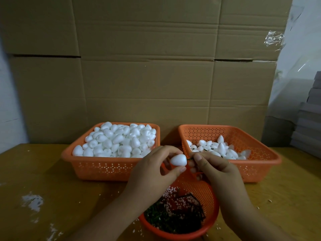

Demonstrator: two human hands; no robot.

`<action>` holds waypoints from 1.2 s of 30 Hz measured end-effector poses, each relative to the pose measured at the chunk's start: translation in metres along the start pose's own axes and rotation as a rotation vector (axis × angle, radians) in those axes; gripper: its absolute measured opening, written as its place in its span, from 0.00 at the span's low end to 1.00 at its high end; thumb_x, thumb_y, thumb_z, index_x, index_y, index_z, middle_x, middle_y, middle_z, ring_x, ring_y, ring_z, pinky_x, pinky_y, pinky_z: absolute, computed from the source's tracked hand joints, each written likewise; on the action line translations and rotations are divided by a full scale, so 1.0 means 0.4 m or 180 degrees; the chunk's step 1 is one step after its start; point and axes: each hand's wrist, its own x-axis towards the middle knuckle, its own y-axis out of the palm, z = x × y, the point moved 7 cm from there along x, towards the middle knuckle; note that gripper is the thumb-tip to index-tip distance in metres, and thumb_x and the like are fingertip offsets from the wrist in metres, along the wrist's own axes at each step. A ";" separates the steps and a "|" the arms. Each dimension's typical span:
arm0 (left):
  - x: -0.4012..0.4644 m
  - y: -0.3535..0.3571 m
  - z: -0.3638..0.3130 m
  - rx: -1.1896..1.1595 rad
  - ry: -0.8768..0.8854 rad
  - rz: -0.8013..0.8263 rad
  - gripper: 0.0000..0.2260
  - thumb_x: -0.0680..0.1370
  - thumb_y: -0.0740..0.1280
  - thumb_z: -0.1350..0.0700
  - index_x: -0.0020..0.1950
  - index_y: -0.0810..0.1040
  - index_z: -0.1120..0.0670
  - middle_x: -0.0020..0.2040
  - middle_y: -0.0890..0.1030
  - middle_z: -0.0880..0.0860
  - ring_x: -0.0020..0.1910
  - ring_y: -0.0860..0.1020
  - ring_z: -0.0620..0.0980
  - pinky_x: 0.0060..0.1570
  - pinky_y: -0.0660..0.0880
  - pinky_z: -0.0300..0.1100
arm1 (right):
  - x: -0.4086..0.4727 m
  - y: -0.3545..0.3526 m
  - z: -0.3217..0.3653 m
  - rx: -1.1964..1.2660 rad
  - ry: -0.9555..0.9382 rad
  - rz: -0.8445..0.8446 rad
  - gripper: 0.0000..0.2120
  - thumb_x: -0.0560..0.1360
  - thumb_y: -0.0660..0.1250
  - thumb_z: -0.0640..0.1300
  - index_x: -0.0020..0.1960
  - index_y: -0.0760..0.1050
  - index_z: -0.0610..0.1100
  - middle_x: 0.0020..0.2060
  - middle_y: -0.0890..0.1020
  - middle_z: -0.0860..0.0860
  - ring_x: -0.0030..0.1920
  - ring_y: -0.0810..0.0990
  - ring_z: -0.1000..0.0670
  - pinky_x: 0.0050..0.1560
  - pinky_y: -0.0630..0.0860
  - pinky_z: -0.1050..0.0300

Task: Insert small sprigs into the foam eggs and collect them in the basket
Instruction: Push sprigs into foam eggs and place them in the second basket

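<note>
My left hand (156,169) pinches a white foam egg (178,160) between thumb and fingers, above the table's middle. My right hand (213,168) holds a thin green sprig (189,159) whose tip touches the egg's right end. A round orange basket (206,193) below both hands holds dark green sprigs (166,220) and pale crumbs. At back left an orange basket (104,167) is heaped with plain foam eggs (119,140). At back right another orange basket (257,162) holds fewer eggs (217,148), some with green stems showing.
Flattened cardboard sheets (147,75) stand as a wall right behind the baskets. The wooden table (52,180) carries white foam crumbs and scuffed patches at front left. Grey stacked boards (309,119) and clear plastic wrap (295,49) sit at far right.
</note>
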 end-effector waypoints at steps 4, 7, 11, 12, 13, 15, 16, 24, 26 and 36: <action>-0.001 0.005 0.000 0.0045 -0.0025 0.0088 0.14 0.71 0.64 0.36 0.55 0.75 0.37 0.52 0.78 0.34 0.54 0.76 0.35 0.43 0.71 0.28 | -0.004 0.005 -0.002 -0.0249 -0.0061 0.0063 0.07 0.73 0.68 0.43 0.46 0.86 0.47 0.35 0.84 0.50 0.33 0.77 0.59 0.35 0.75 0.67; -0.001 0.005 0.004 -0.0013 -0.0073 0.0098 0.14 0.71 0.66 0.37 0.55 0.76 0.37 0.52 0.78 0.33 0.54 0.76 0.34 0.44 0.71 0.27 | -0.004 0.005 -0.007 -0.0272 -0.0044 0.0014 0.07 0.72 0.69 0.44 0.46 0.86 0.49 0.38 0.86 0.52 0.33 0.78 0.62 0.34 0.74 0.69; -0.002 0.004 0.003 -0.0043 -0.0072 0.0078 0.14 0.71 0.65 0.37 0.55 0.76 0.37 0.53 0.78 0.33 0.54 0.76 0.34 0.48 0.71 0.26 | 0.000 0.005 -0.010 -0.0343 -0.0060 0.0048 0.08 0.73 0.69 0.45 0.49 0.85 0.50 0.36 0.85 0.53 0.34 0.79 0.59 0.35 0.76 0.66; -0.002 0.003 0.003 -0.0040 -0.0072 0.0075 0.14 0.71 0.65 0.37 0.55 0.76 0.37 0.52 0.78 0.33 0.54 0.76 0.34 0.48 0.70 0.26 | 0.002 0.002 -0.012 -0.0345 -0.0060 0.0025 0.07 0.74 0.69 0.44 0.50 0.84 0.51 0.35 0.84 0.52 0.34 0.79 0.58 0.36 0.77 0.65; -0.002 0.003 0.004 -0.0038 -0.0078 0.0072 0.15 0.71 0.65 0.36 0.55 0.76 0.37 0.52 0.78 0.33 0.54 0.76 0.35 0.48 0.70 0.26 | 0.004 0.000 -0.015 -0.0322 -0.0038 -0.0002 0.06 0.74 0.69 0.44 0.49 0.84 0.50 0.34 0.83 0.51 0.34 0.80 0.57 0.35 0.77 0.64; -0.002 0.002 0.006 -0.0063 -0.0100 0.0059 0.14 0.71 0.65 0.37 0.55 0.76 0.37 0.52 0.78 0.34 0.53 0.77 0.35 0.48 0.71 0.27 | 0.006 -0.003 -0.020 -0.0283 0.0029 -0.0006 0.04 0.75 0.69 0.44 0.46 0.84 0.48 0.33 0.83 0.49 0.34 0.79 0.55 0.36 0.76 0.63; -0.002 0.002 0.006 -0.0080 -0.0103 0.0052 0.14 0.71 0.65 0.37 0.55 0.76 0.37 0.51 0.79 0.34 0.53 0.77 0.36 0.47 0.71 0.27 | 0.007 -0.004 -0.021 -0.0310 0.0028 0.0011 0.04 0.75 0.69 0.44 0.44 0.83 0.47 0.33 0.82 0.49 0.34 0.79 0.55 0.36 0.76 0.62; -0.002 0.007 0.010 -0.0089 -0.0125 0.0059 0.13 0.71 0.68 0.39 0.55 0.76 0.37 0.52 0.78 0.33 0.54 0.77 0.34 0.47 0.73 0.32 | 0.008 -0.004 -0.017 -0.0575 -0.0187 0.0024 0.06 0.75 0.69 0.40 0.40 0.82 0.44 0.30 0.81 0.51 0.30 0.76 0.57 0.34 0.75 0.66; -0.003 0.007 0.013 -0.0109 -0.0139 0.0078 0.12 0.72 0.71 0.42 0.55 0.76 0.37 0.52 0.78 0.33 0.53 0.77 0.35 0.47 0.74 0.34 | 0.008 -0.003 -0.018 -0.0588 -0.0201 0.0041 0.06 0.74 0.70 0.39 0.39 0.82 0.43 0.29 0.81 0.52 0.30 0.77 0.58 0.34 0.74 0.66; -0.002 0.014 0.019 -0.0168 -0.0132 0.0197 0.14 0.71 0.70 0.41 0.56 0.76 0.36 0.53 0.78 0.33 0.53 0.77 0.35 0.48 0.77 0.39 | 0.008 0.000 -0.022 -0.0883 -0.0368 0.0118 0.07 0.75 0.70 0.41 0.39 0.81 0.46 0.28 0.81 0.52 0.29 0.76 0.59 0.32 0.73 0.67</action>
